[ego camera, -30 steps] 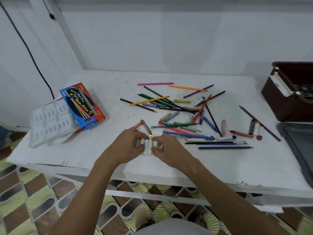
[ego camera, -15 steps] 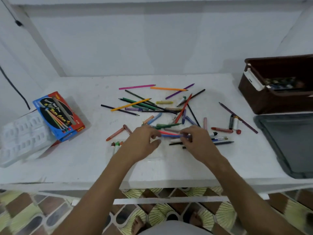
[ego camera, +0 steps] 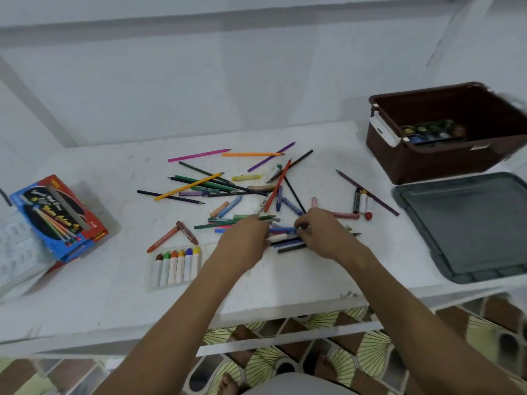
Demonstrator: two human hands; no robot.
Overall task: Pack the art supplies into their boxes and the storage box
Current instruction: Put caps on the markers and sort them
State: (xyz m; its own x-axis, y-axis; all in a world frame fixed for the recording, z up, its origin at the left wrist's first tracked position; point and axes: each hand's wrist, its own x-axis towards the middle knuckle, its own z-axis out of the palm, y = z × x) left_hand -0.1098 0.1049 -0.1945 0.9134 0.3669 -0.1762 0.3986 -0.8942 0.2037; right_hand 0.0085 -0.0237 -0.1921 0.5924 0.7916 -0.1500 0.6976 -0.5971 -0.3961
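Observation:
Loose coloured pencils [ego camera: 199, 182] and crayons [ego camera: 228, 208] lie scattered across the middle of the white table [ego camera: 299, 280]. My left hand [ego camera: 242, 243] and my right hand [ego camera: 328, 235] meet at the near edge of the pile. A blue pencil [ego camera: 282, 230] runs between them; my right hand pinches its right end and my left hand's fingers curl over its left part. A clear crayon tray [ego camera: 151, 283] holding several white-wrapped crayons [ego camera: 174, 266] lies left of my left hand. The brown storage box [ego camera: 427, 166] stands at the back right with a paint palette [ego camera: 430, 132] inside.
A blue and red coloured pencil box [ego camera: 57, 215] lies at the left on a white plastic palette [ego camera: 14, 252]. The grey lid [ego camera: 467, 226] rests in front of the storage box at the right edge. A few markers [ego camera: 360, 201] lie near the lid.
My hands left the crayon tray, which now lies by itself at the left, and moved right to the pile, where they took hold of the blue pencil. The camera view shifted right.

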